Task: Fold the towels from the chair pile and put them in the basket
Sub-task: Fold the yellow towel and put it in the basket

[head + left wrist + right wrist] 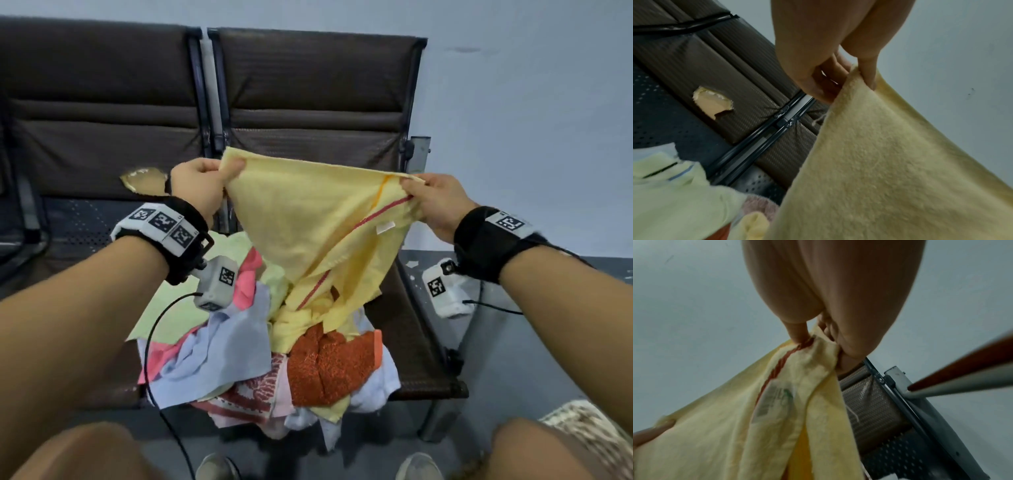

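Note:
A yellow towel (308, 212) with a red stripe and a white label hangs stretched between my two hands above the chair pile (274, 356). My left hand (205, 185) pinches its left top corner; thumb and fingers (869, 76) clamp the yellow towel (879, 162) edge. My right hand (435, 198) grips the right corner, bunched by the stripe, with the fingers (797, 331) closed on the yellow towel (735, 426). The towel's lower end still trails into the pile of mixed orange, blue, pink, green and patterned towels. No basket is in view.
The pile sits on a dark brown chair (315, 96) in a joined row against a pale wall. The chair to the left (96, 113) has a torn patch of padding (144, 180). My knees and shoes are at the bottom; a patterned cloth (589, 431) lies at the lower right.

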A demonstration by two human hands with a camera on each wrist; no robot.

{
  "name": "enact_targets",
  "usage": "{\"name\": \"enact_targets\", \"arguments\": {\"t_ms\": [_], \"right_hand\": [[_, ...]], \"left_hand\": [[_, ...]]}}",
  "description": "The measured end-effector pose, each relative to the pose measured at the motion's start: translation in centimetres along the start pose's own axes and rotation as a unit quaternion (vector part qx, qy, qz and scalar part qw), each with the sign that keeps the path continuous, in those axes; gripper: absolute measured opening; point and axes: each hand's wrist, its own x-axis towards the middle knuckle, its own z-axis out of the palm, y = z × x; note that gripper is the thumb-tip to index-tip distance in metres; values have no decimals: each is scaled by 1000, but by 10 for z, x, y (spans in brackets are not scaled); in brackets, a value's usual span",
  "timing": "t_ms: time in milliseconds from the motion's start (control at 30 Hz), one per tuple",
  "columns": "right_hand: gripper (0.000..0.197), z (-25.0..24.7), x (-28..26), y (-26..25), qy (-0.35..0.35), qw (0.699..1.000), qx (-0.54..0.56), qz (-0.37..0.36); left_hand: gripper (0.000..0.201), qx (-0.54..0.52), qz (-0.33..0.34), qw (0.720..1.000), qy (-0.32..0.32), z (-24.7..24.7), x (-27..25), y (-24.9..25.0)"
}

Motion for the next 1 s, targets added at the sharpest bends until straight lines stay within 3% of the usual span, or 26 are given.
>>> {"name": "enact_targets", "arguments": {"t_ms": [233, 300, 400, 567, 667, 833, 933, 1000], "right_hand": [[69, -11, 2, -62, 31, 998, -19, -51], [63, -13, -1, -69, 17, 998, -23, -62], [44, -12, -7, -70, -11, 998, -46, -42], [26, -4, -8, -69, 47, 998, 3, 47], [31, -3, -8, -69, 64, 991, 58, 99], [29, 13, -20, -75, 32, 983, 117, 138], [30, 30, -29, -82, -4, 980, 150, 131], [28, 44, -36, -88, -32, 979, 157, 126]], "left_hand": [[21, -36, 41, 999, -3, -7, 15, 42], [26, -25, 35, 999, -7, -7, 16, 44], [32, 79, 41, 996, 1, -5, 13, 38], [63, 151, 17, 987, -44, -1, -1, 28], [52, 166, 0, 985, -53, -4, -3, 29], [46, 50, -39, 998, -12, 14, -19, 49], [23, -64, -60, 994, -60, 50, -48, 71], [20, -84, -48, 990, -107, 73, -70, 80]]}}
